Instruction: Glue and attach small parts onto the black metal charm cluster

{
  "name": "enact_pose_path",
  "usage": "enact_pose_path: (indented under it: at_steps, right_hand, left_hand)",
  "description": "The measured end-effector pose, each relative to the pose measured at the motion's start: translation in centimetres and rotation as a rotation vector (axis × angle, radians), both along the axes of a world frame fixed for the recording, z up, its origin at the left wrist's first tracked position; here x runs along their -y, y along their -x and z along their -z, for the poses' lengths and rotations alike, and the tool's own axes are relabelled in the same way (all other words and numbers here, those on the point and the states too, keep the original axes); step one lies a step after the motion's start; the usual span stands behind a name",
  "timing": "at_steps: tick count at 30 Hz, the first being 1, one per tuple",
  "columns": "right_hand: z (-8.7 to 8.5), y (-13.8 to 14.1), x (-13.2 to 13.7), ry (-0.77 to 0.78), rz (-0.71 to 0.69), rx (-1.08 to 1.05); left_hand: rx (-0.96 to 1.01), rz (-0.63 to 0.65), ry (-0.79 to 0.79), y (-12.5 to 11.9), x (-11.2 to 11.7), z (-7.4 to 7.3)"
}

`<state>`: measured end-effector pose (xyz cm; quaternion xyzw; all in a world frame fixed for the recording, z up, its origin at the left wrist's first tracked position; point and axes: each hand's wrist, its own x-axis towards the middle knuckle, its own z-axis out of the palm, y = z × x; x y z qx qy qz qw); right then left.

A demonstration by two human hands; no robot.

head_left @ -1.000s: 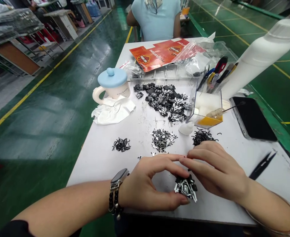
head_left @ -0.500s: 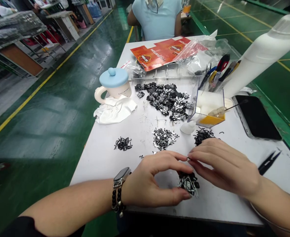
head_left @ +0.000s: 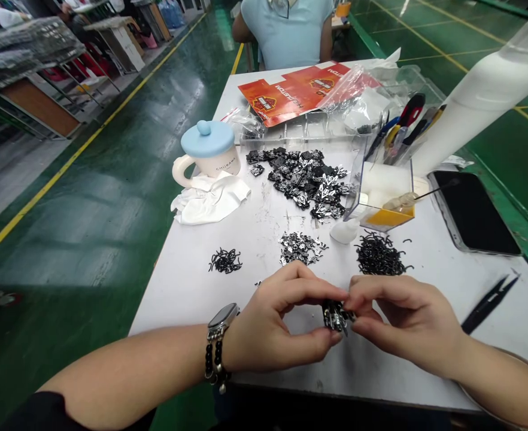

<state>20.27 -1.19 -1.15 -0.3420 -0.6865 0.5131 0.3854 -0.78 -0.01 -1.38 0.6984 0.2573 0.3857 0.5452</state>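
Writing first: lidded mug [head_left: 221, 161], far left of the white table [head_left: 192, 293], has dark letters on its cream side, reading CHIIKAWA, somewhat soft. Red printed card [head_left: 286, 99] at the far end shows pale lettering, "CUSTOM" legible, set at a slant, plus two dark-edged emblems whose words are too small to make out. Left hand [head_left: 282, 323]: thumb and fingers curved into a C, narrowed at the tips, gripping a small black-and-silver part [head_left: 334, 316] from above and below. Right hand [head_left: 407, 320]: fingers bent, thumb and forefinger brought close together at the part's right edge, touching it; cannot tell whether they pinch the part itself or some tiny piece, since the fingers cover the spot. Part sits between the two hands, at the left fingertips and just left of the right ones, near the table's front edge. Beyond the left hand, a scatter of small silver pieces [head_left: 300, 246]; beyond the right hand, a pile of curved black pieces [head_left: 381, 254]; a smaller cluster of curved black pieces [head_left: 225, 261] lies off to the left. Farther back, a heap of black-and-silver parts [head_left: 306, 179], similar in look to the one held. Black tweezers [head_left: 488, 305] lie right of the right hand, near the wrist.
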Motion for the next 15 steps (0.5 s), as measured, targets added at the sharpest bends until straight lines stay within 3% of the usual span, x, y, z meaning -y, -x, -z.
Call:
enact_pose_path:
  at_steps: [10,15]
  right_hand:
    - [0.34,-0.01,0.15,0.052,0.007,0.008]
    - [0.28,-0.01,0.34,-0.084,0.039,0.075]
  left_hand:
    - [0.067,-0.026,0.077,-0.21,-0.08,-0.32]
    - [0.081,-0.043,0.101,-0.34,-0.12,-0.38]
